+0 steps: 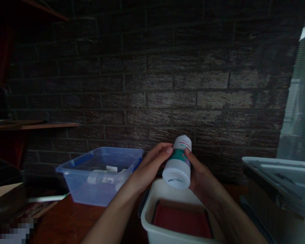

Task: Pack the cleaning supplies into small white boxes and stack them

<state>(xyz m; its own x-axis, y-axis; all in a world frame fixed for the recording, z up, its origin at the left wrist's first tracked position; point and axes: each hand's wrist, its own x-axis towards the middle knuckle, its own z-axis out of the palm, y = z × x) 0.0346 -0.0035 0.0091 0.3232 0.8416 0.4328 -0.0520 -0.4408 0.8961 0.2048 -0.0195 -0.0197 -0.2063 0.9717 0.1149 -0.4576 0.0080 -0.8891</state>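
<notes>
A white bottle [177, 171] with a green label band and red print is held between both my hands, tilted so that its base faces me. My left hand [154, 159] grips its left side, thumb lying on the label. From the other side my right hand [199, 173] clasps it, thumb near the label's right edge. Below the bottle stands a white open bin [148, 217] with a dark red flat item [181, 220] inside; what that item is, I cannot tell. My right forearm covers part of the bin's right side.
A clear blue-tinted plastic box [78, 189] with several white items stands left on the reddish wooden table [63, 220]. At right is a large lidded container [282, 183]. A wooden shelf [40, 126] juts out at left. Behind everything rises a dark brick wall [160, 98].
</notes>
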